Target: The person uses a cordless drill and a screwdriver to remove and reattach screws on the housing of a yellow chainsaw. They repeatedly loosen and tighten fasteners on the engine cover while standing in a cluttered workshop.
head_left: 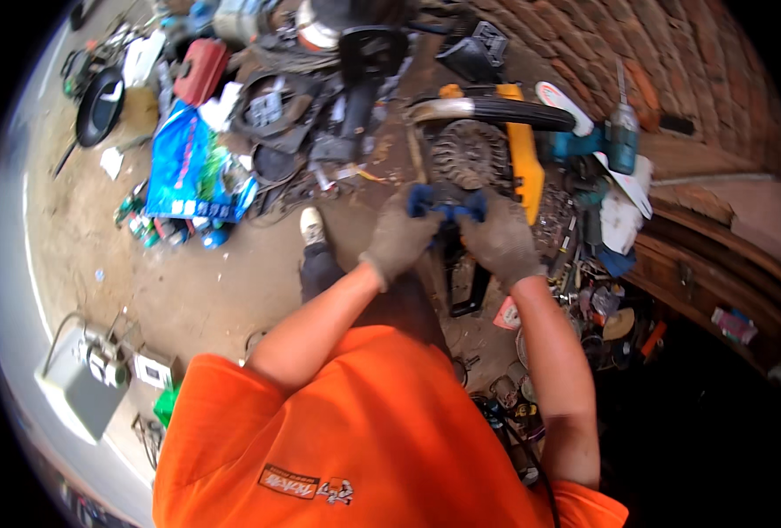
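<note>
Both my hands wear dusty grey gloves with blue at the fingers. My left hand [404,231] and my right hand [501,236] are closed close together at the near end of a partly dismantled yellow-and-black machine [524,158]. A small dark piece [448,199] shows between my fingertips; blur and the gloves hide what it is. Just beyond my hands sits the machine's round finned wheel [470,153], crossed by a curved black handle [527,113] with a silvery left end. A black bar-like part [471,292] sticks out below my right hand.
A teal power drill [622,136] stands at the right by the brick wall [663,53]. Loose tools and parts clutter the ground below it. To the left lie a blue bag [184,167], a red case [201,72] and a black pan [101,107]. A grey box-like device [82,383] stands lower left.
</note>
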A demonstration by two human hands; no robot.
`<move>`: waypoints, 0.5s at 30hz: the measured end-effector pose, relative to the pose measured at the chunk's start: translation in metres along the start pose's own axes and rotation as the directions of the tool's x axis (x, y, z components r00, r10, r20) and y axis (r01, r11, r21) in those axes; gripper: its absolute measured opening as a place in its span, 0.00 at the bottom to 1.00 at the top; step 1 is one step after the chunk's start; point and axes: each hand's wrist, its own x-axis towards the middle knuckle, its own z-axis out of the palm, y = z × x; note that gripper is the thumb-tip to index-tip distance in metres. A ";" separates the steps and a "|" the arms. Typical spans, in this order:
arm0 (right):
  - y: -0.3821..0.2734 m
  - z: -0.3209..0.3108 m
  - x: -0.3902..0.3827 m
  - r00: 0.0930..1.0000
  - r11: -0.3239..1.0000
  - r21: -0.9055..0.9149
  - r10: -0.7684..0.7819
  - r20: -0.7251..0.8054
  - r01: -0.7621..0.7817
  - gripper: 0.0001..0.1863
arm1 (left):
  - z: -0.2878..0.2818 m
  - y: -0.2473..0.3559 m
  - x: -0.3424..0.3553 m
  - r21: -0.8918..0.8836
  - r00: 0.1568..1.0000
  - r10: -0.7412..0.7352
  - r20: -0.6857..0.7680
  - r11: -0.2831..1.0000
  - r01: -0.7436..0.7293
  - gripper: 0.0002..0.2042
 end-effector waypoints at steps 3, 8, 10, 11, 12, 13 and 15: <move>0.003 -0.025 -0.025 0.943 0.771 0.576 0.332 -0.001 -0.271 0.15 | -0.003 0.000 0.002 -0.066 0.995 -0.075 0.061 0.995 0.079 0.13; 0.180 -0.018 -0.104 0.621 0.529 0.580 0.782 -0.050 -0.619 0.15 | 0.000 0.002 0.000 -0.202 0.995 -0.039 0.088 0.978 0.056 0.03; 0.278 0.004 -0.160 0.549 0.584 0.372 0.810 -0.205 -0.722 0.21 | 0.001 0.007 -0.001 -0.224 0.991 -0.050 0.124 0.971 0.077 0.03; 0.310 0.015 -0.181 0.559 0.592 0.201 0.804 -0.201 -0.780 0.23 | -0.002 0.007 -0.002 -0.236 0.989 -0.039 0.145 0.969 0.073 0.03; 0.338 0.026 -0.201 0.572 0.588 0.025 0.796 -0.197 -0.809 0.25 | -0.004 0.003 -0.001 -0.255 0.988 -0.041 0.148 0.964 0.078 0.04; 0.349 0.032 -0.210 0.586 0.566 -0.152 0.790 -0.182 -0.810 0.28 | -0.005 0.003 -0.003 -0.252 0.990 -0.062 0.127 0.963 0.093 0.05; 0.374 0.044 -0.219 0.688 0.663 -0.181 0.703 -0.181 -0.726 0.29 | -0.007 0.005 -0.005 -0.259 0.992 -0.082 0.099 0.960 0.105 0.06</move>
